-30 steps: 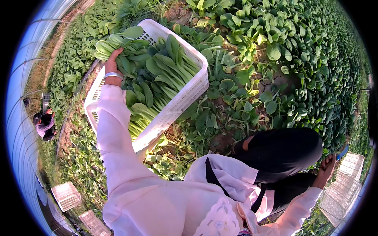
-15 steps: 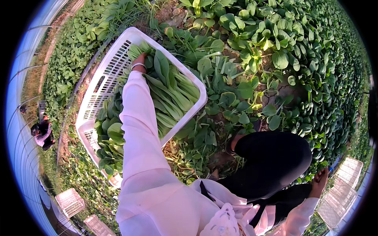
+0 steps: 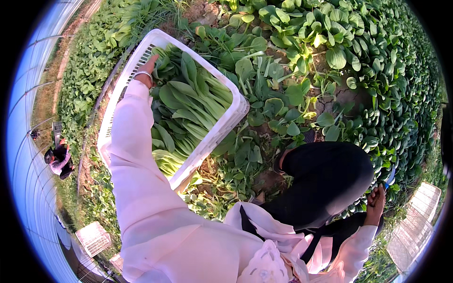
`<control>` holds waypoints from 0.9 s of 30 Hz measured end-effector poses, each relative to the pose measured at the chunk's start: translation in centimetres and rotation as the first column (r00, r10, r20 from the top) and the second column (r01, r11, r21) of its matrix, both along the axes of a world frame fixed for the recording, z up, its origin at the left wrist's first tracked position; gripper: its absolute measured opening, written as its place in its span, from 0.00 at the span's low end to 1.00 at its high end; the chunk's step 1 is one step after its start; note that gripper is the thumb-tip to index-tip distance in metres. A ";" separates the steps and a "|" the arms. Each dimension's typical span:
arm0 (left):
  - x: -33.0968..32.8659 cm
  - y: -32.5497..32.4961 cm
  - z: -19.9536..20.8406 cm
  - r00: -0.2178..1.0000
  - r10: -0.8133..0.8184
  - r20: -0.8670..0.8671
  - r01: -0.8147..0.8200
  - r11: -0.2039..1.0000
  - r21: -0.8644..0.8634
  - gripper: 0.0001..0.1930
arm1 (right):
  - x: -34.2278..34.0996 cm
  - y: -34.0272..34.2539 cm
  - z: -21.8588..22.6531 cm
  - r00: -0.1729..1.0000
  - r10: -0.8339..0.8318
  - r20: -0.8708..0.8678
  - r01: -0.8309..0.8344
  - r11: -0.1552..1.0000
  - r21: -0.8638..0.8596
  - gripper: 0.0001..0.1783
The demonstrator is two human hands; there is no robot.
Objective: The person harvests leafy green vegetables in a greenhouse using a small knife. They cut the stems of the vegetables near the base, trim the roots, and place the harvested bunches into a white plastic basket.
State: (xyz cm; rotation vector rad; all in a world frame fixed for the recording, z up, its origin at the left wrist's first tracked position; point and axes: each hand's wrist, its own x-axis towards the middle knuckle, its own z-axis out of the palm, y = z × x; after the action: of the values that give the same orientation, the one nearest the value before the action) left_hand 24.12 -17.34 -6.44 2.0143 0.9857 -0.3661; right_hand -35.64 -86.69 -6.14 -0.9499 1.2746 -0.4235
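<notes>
My left hand (image 3: pixel 148 70), with a bracelet at its wrist, reaches inside the white plastic crate (image 3: pixel 226 117) by its far left wall. The fingers that show are stretched out over leafy greens there and grip nothing I can see; some fingertips are hidden. Bok choy (image 3: pixel 193 101) with pale green stalks lies heaped in the crate. My left sleeve hides the near left part of the crate. At the right, beside my bent knee, my right hand (image 3: pixel 376 202) is closed around a small knife (image 3: pixel 389 179) with a blue handle, its blade pointing up and away.
Growing greens (image 3: pixel 368 52) cover the ground at the right and far side. Loose leaves and bare soil (image 3: pixel 269 181) lie between crate and knee. Other crates stand at the lower left (image 3: pixel 93 238) and right (image 3: pixel 417 217). Another person (image 3: pixel 59 160) is at the far left, near the greenhouse film (image 3: pixel 28 179).
My left hand has moved left and off the bok choy bunch towards the crate wall. The crate's rim has shifted, showing more outer right wall. My right hand has risen, bringing the knife blade into view.
</notes>
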 end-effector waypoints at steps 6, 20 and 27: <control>-1.7 -0.7 -4.1 0.779 -0.607 0.156 0.345 0.624 0.701 0.49 | -2.7 0.1 0.6 0.999 -0.004 -0.037 0.004 1.000 0.004 0.06; 2.8 1.6 -10.8 0.902 -0.385 -0.197 0.418 0.661 0.623 0.49 | -2.7 1.0 -1.4 0.999 0.007 -0.033 -0.005 0.998 0.056 0.07; -10.0 -7.2 3.6 0.505 -0.647 0.570 0.607 0.737 0.299 0.14 | -4.8 -0.7 -1.7 1.000 0.005 0.003 -0.005 0.999 0.048 0.07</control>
State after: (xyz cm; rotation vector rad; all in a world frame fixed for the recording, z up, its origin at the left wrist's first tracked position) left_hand 14.11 -24.54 -2.82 2.2578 -0.2227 0.0179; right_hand -40.48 -87.43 -7.85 -0.9112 1.2738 -0.3883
